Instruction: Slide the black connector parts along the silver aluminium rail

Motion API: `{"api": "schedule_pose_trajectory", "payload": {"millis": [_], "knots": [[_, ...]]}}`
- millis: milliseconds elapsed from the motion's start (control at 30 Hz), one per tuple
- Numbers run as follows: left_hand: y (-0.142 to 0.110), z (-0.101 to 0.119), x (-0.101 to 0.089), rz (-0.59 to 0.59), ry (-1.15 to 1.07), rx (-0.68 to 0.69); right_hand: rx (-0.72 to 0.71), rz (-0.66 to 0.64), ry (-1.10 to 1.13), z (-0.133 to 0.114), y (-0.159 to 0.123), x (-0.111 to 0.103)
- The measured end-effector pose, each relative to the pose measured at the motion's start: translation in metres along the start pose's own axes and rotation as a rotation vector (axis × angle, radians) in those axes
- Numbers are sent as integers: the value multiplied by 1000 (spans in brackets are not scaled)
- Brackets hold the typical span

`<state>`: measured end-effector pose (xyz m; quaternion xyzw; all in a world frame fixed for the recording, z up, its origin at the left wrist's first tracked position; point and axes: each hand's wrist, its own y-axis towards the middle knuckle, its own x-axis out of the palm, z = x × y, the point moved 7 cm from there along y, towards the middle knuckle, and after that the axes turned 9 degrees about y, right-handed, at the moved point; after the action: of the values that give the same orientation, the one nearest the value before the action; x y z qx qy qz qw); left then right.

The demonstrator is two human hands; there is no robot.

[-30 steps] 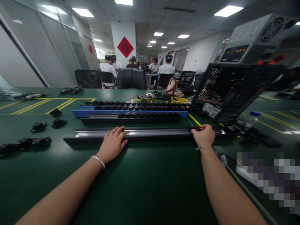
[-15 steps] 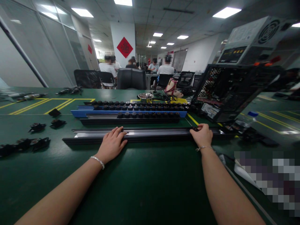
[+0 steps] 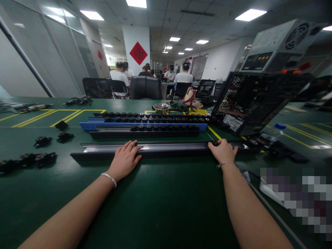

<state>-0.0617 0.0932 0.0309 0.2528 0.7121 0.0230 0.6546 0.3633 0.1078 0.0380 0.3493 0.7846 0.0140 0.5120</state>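
Observation:
A long black rail (image 3: 166, 147) with a shiny metal channel lies across the bench in front of me. My left hand (image 3: 126, 155) rests over it left of the middle, fingers stretched and apart. Toward the rail's right end, my right hand (image 3: 222, 151) pinches a small black part (image 3: 215, 142) at the channel; the fingers hide most of it. Behind lies a shorter black rail (image 3: 114, 134) with several small black parts along it, beside a blue rail (image 3: 86, 126). More loose black parts (image 3: 46, 158) lie at the left.
A metal bowl (image 3: 161, 107) stands behind the rails. An opened computer case (image 3: 255, 100) with a power supply (image 3: 275, 46) on top rises at the right, near a clear bottle (image 3: 271, 135). Cables (image 3: 77, 100) lie at the far left. People sit in the background.
My right hand has shifted slightly left along the rail with the small black part, and one of its fingers now sticks out. My left hand stays in place on the rail.

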Motion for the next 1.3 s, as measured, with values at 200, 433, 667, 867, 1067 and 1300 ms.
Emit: {"api": "schedule_pose_trajectory", "payload": {"millis": [200, 433, 667, 867, 1067, 1300], "knots": [[0, 0, 0, -1, -1, 2, -37, -3, 7, -7, -3, -1], [0, 1, -1, -2, 8, -5, -159, -30, 47, -20, -7, 5], [0, 1, 0, -3, 23, 5, -186, -40, 44, -26, -9, 4], [0, 1, -1, -16, 33, 4, -210, -56, 40, -33, -12, 5], [0, 2, -2, -20, 23, 1, -236, -55, 62, -37, -15, 5], [0, 2, -2, -19, 24, -2, -322, -53, 56, -49, -19, 4]]}}
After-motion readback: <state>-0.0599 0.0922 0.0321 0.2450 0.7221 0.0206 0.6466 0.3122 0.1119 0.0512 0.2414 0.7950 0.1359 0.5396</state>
